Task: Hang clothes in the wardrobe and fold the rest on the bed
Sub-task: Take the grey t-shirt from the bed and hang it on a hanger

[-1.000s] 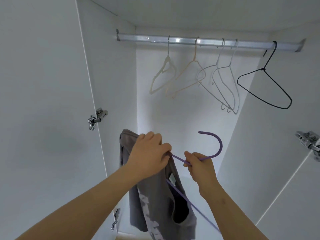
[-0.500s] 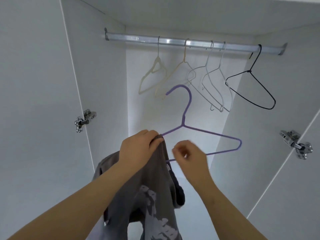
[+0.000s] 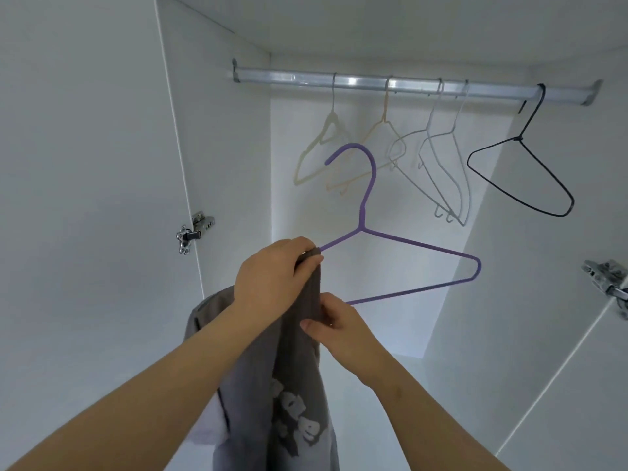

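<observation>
Purple hanger (image 3: 362,219) overlaps the empty hangers (image 3: 453,132) on my steel rail (image 3: 367,80) (left hand (image 3: 268,283), right hand (image 3: 343,328) both pinch the grey T-shirt (image 3: 295,362)); white wardrobe (image 3: 221,147).

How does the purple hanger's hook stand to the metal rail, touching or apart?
Apart. The head view shows the purple hanger's hook below the metal rail, with bare white wall visible between them.

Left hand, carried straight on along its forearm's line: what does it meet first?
Left hand grips the purple hanger and grey top; beyond those, probably the pale grey hangers on the rail, though depth is unclear.
</observation>
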A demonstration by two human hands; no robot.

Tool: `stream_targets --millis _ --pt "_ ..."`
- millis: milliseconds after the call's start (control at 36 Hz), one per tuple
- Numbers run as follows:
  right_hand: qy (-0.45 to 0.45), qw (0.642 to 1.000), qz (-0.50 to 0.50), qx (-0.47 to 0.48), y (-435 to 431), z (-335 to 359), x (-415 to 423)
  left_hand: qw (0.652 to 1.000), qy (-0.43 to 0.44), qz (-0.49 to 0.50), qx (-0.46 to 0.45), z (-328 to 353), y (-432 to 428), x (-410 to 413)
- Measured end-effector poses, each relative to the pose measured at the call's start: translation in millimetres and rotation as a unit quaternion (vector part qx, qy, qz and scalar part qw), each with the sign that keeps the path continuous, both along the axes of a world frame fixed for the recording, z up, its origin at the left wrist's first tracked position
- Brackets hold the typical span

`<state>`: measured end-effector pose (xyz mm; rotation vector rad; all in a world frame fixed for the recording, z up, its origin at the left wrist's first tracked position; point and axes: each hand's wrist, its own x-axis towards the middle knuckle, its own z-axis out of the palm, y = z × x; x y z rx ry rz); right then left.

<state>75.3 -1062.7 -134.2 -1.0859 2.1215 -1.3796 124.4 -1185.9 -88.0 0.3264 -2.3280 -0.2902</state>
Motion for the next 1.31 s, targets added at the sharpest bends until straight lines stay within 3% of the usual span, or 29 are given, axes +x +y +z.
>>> stream_targets --millis 167,306,389,472,583,722,861,1111,1222,1306 --pt "-0.061 0.996 0.051 0.036 5 -6 -2 0.999 0.025 0.014 0.017 11 -7 14" --pt "-0.079 0.978 0.094 0.169 20 -23 -11 0.998 0.044 0.027 0.03 22 -24 27" --pt "0.035 0.949 0.101 0.297 30 -28 -25 0.999 0.032 0.022 0.019 20 -32 38" --pt "0.154 0.892 0.11 0.41 43 -28 -37 1.0 0.025 0.007 0.001 17 -42 48" --pt "0.219 0.84 0.093 0.487 58 -34 -50 0.999 0.033 0.017 0.001 11 -54 57" --pt "0.366 0.818 0.0 0.443 64 -22 -60 0.999 -0.006 0.001 -0.041 0 -69 71" --pt "0.432 0.832 -0.062 0.342 72 -20 -71 0.998 -0.003 0.001 -0.068 -9 -86 88" --pt "0.415 0.858 -0.091 0.289 83 -20 -85 0.967 0.068 -0.023 -0.246 -23 -92 92" --pt "0.368 0.88 -0.112 0.28 84 -20 -84 0.965 0.05 -0.058 -0.252 -23 -94 92" --pt "0.36 0.877 -0.121 0.294 84 -18 -82 0.97 0.018 -0.077 -0.231 -24 -96 91"
